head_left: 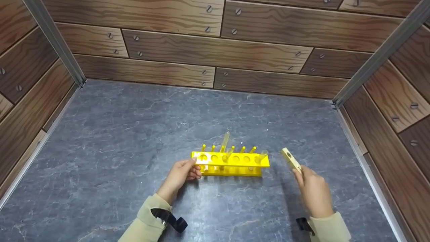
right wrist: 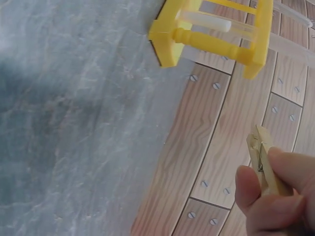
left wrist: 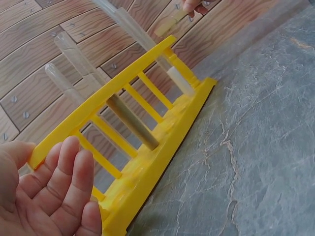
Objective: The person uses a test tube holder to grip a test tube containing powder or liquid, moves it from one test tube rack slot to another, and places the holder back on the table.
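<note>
A yellow test tube rack (head_left: 231,163) stands on the grey marbled surface. Its left end is gripped by my left hand (head_left: 181,171), thumb on the top bar and fingers curled below it. Several pegs rise behind its row of holes. In the left wrist view, one glass test tube (left wrist: 133,120) holds brown contents, and another tube (left wrist: 135,27) near the far end has something white at its bottom. A third, clear tube (left wrist: 61,83) also stands there. To the right of the rack, my right hand (head_left: 315,191) pinches a wooden test tube clamp (head_left: 290,158), apart from the rack.
Wood-patterned panels (head_left: 168,43) wall the surface (head_left: 134,124) at the back and both sides. Grey metal posts (head_left: 376,57) run up the back corners. A black strap (head_left: 168,220) sits on the left sleeve, with another (head_left: 305,224) by the right.
</note>
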Demonstrator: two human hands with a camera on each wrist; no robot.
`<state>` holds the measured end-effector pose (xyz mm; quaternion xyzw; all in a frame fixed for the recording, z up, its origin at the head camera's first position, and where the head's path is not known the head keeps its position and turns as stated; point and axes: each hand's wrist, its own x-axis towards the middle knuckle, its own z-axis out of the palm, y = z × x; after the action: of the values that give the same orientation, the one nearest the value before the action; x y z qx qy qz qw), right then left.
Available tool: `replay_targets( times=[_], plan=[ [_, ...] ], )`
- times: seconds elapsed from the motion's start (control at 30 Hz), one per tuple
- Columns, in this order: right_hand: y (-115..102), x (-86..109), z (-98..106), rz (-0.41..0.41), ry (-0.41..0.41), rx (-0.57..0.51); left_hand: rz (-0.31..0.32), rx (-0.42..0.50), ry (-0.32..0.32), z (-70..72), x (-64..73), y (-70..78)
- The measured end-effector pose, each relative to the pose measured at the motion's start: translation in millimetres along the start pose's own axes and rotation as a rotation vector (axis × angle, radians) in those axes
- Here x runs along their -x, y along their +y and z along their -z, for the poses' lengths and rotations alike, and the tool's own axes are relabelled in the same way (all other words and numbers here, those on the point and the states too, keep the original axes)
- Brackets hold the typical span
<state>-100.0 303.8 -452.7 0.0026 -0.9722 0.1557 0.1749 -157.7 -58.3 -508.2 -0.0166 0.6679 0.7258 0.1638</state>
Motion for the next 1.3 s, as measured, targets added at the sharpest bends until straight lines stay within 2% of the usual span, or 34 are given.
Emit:
replay_targets(
  times=[0.27,0.47,0.6,0.83,1.3],
  plan=[
    [-6,-2.7,7,0.014,-0.003,0.014,0.002,0.025,-0.021,-4.4,16.4,25.0],
    [-10,-3.7,12,0.039,0.009,0.016,0.002,0.035,-0.022,-0.6,2.4,5.9],
    [-12,-4.7,15,0.051,0.025,0.018,0.000,0.026,-0.008,-0.2,-1.5,0.2],
    [-17,-5.3,20,0.104,0.081,0.019,-0.027,0.021,0.006,-1.1,-2.3,-0.3],
    [-26,-8.4,29,0.098,0.056,0.023,-0.004,0.016,-0.003,-0.9,0.2,3.4]
  ],
)
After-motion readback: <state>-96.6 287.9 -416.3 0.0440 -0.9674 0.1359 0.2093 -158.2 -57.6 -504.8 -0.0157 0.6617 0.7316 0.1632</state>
